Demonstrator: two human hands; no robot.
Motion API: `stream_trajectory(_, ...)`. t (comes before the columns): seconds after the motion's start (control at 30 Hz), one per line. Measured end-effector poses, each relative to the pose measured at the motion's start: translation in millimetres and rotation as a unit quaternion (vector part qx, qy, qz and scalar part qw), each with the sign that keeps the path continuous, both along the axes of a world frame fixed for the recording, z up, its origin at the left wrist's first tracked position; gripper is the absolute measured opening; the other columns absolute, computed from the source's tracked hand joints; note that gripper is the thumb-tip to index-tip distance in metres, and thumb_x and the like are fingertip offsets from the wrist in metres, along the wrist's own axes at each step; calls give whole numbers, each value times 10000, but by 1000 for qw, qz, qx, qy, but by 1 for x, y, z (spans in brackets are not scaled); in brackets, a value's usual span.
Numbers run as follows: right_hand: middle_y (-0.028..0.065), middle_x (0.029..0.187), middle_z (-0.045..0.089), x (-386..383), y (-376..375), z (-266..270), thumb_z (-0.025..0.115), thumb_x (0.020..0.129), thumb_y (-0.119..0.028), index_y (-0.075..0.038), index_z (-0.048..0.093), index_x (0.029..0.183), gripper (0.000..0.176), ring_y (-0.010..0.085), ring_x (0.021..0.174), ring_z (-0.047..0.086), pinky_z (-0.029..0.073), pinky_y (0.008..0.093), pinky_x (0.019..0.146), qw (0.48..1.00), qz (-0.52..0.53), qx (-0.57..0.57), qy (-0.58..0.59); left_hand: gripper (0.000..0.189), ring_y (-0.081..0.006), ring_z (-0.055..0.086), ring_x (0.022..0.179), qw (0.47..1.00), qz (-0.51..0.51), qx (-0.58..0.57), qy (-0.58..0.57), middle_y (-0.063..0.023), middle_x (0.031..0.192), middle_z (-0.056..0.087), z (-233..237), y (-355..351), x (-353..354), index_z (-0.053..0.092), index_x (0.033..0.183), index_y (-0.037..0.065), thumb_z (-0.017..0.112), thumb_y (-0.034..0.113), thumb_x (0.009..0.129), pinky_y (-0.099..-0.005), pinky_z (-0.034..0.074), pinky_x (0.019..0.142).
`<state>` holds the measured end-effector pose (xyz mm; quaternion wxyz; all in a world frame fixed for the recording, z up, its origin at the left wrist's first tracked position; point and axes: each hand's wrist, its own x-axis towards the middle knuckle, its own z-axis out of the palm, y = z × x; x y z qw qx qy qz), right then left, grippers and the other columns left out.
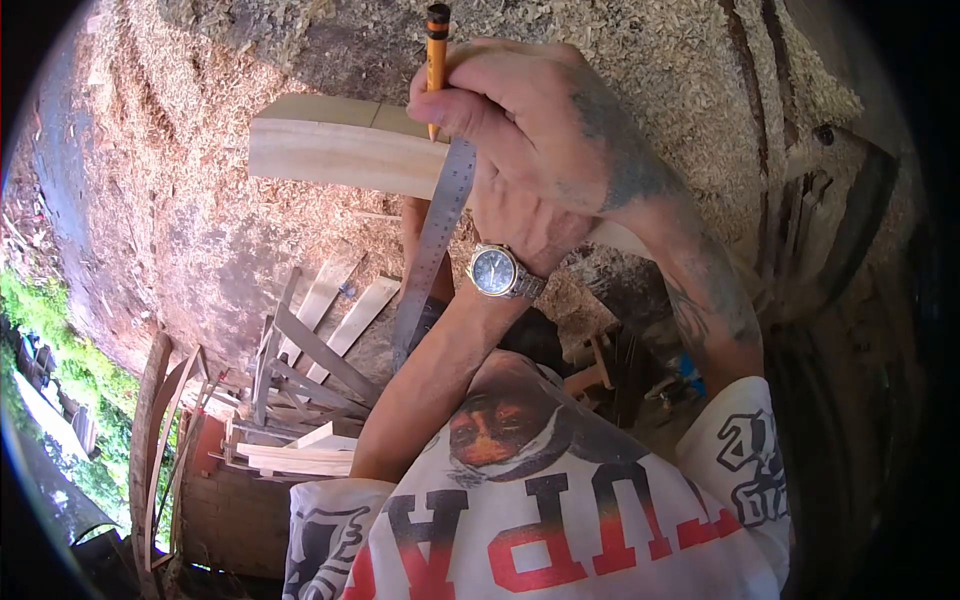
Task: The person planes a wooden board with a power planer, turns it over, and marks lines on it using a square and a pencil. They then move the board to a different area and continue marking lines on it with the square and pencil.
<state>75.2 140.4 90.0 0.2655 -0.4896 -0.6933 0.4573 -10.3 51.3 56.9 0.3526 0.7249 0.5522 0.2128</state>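
My right hand (530,120) is closed around a yellow pencil (437,55), its point down at the edge of a pale wooden board (330,153). A thin dark line crosses the board's upper face. Beneath my right hand, my left hand (530,222) is at a steel ruler (435,235) and the board's right end. The ruler slants down from the pencil tip, past the board's lower edge. My left fingers are mostly covered by the right hand. A metal wristwatch (493,271) is on my left wrist.
Wood shavings (200,200) cover much of the ground. Several loose wooden strips (325,345) lie in a pile at lower left, with long poles (150,440) leaning beside them. A dark wooden piece (825,215) stands at the right. Green plants (105,395) show at the far left.
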Motion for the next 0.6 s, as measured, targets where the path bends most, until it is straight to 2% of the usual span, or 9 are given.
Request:
stream_trajectory(0.13,158,946,740,-1,-2,-4,743,958,-200,32,742,1045,248,292,840,734,575,371,742,1000,2,24,-2,425,-351,631,1116,999,-29,22,36,-146,1091,708,-1,0,-2,655,1239,61,646,344,921,-526,434,961)
stream_trajectory(0.23,148,932,715,-1,-2,-2,764,939,-209,30,751,1038,259,279,807,702,557,370,713,999,21,23,-22,511,-361,576,1272,992,-60,-86,69,-151,1366,644,7,1,-5,610,1398,110,572,402,980,-523,457,1020)
stream_trajectory(0.37,119,878,666,-4,-6,0,781,921,-217,24,760,1028,264,250,746,653,534,369,683,1000,23,-5,-19,512,-379,594,1241,987,-25,-150,43,-145,1340,657,6,-5,-7,617,1390,114,600,400,965,-534,457,1014)
stream_trajectory(0.43,120,847,665,-4,-5,1,707,970,-331,-37,762,1083,319,269,788,684,574,385,720,998,49,-4,-45,506,-388,603,1223,986,-7,-167,24,-144,1328,663,9,-6,-8,625,1381,116,614,395,959,-542,455,1010)
stream_trajectory(0.47,121,831,664,-3,-5,2,670,994,-388,-67,763,1110,353,279,809,699,594,394,738,996,63,-3,-58,498,-392,607,1214,986,1,-166,26,-147,1324,665,8,-7,-7,632,1375,118,619,385,955,-545,459,998)
stream_trajectory(0.53,126,843,676,-1,-3,2,676,992,-376,-61,763,1103,345,276,804,704,598,387,743,997,64,28,-45,482,-399,615,1195,986,16,-163,28,-153,1315,668,3,-11,-6,644,1362,121,628,366,948,-551,467,975)
stream_trajectory(0.6,119,866,690,2,0,1,711,969,-319,-35,762,1077,308,264,794,707,593,374,737,995,55,63,-48,490,-376,630,1146,999,-8,-19,49,-156,1228,685,-1,-8,-5,655,1300,82,671,376,908,-519,458,955)
